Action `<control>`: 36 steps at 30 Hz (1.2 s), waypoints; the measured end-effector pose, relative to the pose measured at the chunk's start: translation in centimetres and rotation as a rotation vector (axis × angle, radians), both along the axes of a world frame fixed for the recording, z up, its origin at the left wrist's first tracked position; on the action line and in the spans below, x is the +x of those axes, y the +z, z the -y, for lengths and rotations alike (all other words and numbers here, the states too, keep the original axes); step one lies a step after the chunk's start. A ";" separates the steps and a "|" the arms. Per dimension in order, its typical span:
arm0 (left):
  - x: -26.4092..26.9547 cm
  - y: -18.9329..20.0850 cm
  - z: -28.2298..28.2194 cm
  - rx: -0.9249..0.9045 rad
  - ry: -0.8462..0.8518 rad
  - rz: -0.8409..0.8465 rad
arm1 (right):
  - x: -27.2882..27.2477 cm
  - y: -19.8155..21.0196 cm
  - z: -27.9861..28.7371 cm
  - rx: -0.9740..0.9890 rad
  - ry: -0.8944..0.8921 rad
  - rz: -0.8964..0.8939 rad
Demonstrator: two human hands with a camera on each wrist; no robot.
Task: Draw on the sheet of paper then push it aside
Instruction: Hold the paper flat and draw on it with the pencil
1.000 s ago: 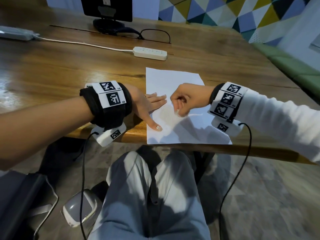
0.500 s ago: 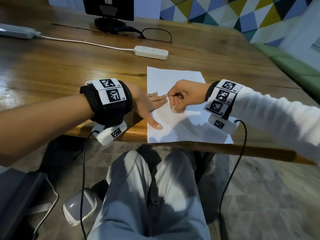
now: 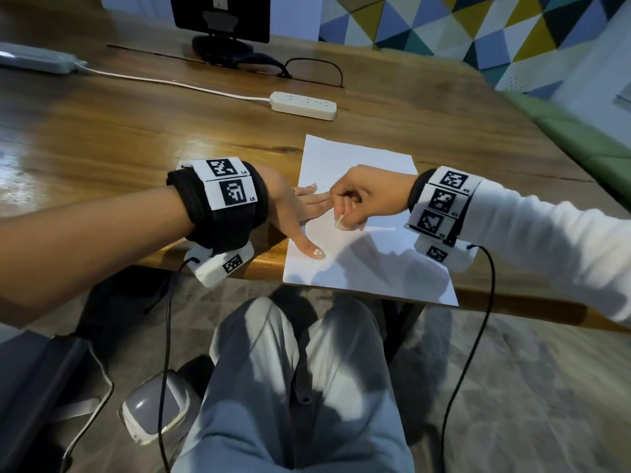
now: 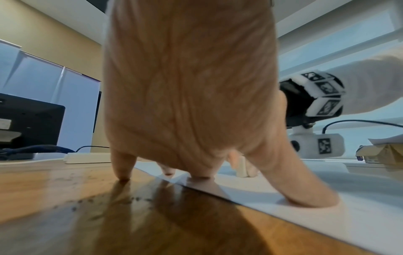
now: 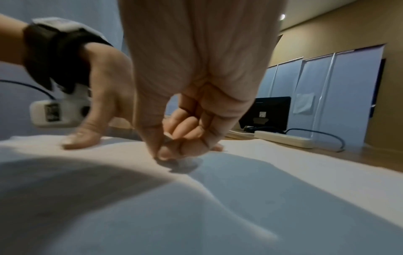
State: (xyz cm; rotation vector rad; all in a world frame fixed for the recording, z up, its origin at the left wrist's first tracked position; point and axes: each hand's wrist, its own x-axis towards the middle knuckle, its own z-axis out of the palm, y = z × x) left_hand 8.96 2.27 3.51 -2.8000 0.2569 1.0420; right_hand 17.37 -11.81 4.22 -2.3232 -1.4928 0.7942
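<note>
A thin white sheet of paper [image 3: 362, 213] lies at the near edge of the wooden bench [image 3: 136, 131], light, limp and likely to slide. The left hand [image 3: 293, 209] pins its left margin with flat, spread fingers [image 4: 305, 195]. The right hand [image 3: 362, 199], fingers curled tight, pinches a small pale drawing stick [image 3: 339, 221] tip-down mid-sheet.

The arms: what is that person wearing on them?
Each wrist has a black band with white blocks showing black square codes, plus a small white camera box with a black cable. The right arm has a white sleeve; the left arm is bare. The left hand wears a ring.
</note>
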 end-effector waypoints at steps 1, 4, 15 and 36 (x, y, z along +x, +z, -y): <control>-0.1 0.0 0.0 0.000 0.004 0.000 | -0.1 -0.1 -0.1 0.004 0.001 0.006; -0.1 0.0 -0.1 -0.001 0.003 0.007 | -0.6 -0.1 -0.2 -0.046 0.047 -0.052; -0.8 0.8 0.7 0.013 0.051 -0.006 | 0.0 0.2 -1.3 -0.012 0.060 0.059; -1.1 1.2 -0.4 0.011 0.105 -0.003 | -0.6 -0.6 -1.9 0.053 0.046 0.121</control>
